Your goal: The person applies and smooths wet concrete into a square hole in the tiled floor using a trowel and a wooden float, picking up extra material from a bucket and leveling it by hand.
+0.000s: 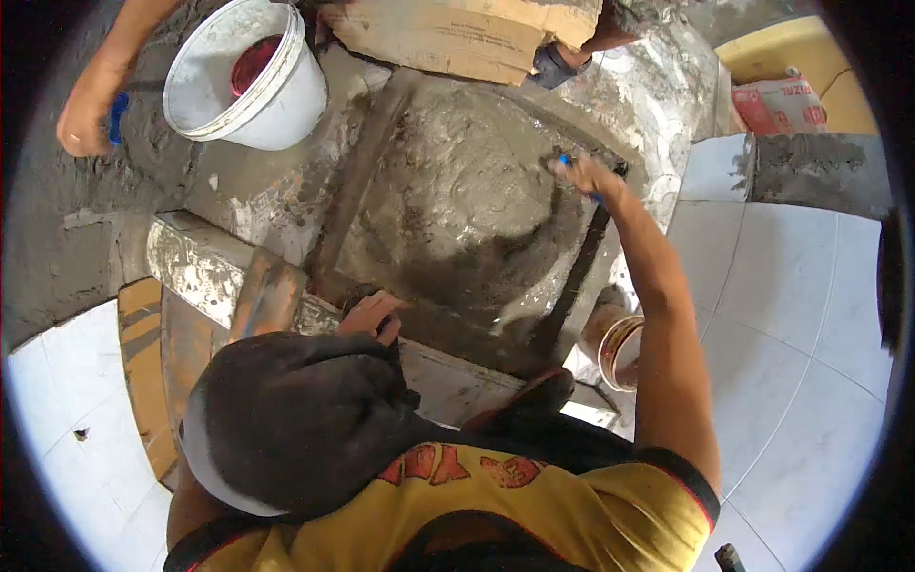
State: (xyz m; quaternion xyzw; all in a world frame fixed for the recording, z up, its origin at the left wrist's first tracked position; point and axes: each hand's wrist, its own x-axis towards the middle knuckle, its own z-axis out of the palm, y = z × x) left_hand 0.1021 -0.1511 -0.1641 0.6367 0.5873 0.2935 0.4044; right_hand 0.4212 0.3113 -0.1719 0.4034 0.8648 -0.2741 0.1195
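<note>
My right hand (589, 179) grips a blue-handled tool at the right edge of a square mould (334, 243) full of wet grey mortar (457, 172); the tool's working end is hard to make out. My left hand (372, 315) rests at the mould's near-left corner, fingers curled over something dark that I cannot make out. A dark cap (286, 410) and yellow shirt (581, 496) fill the bottom, partly covering the left arm. A small mortar-stained bucket (607, 338) stands beside my right forearm.
Another person's hand (86, 124) holds a blue tool at upper left, beside a white bucket (272, 119). Cardboard (448, 29) and a sandalled foot (562, 62) are beyond the mould. Tiles (772, 276) lie right; boards (143, 372) left; a red-printed sack (777, 105) upper right.
</note>
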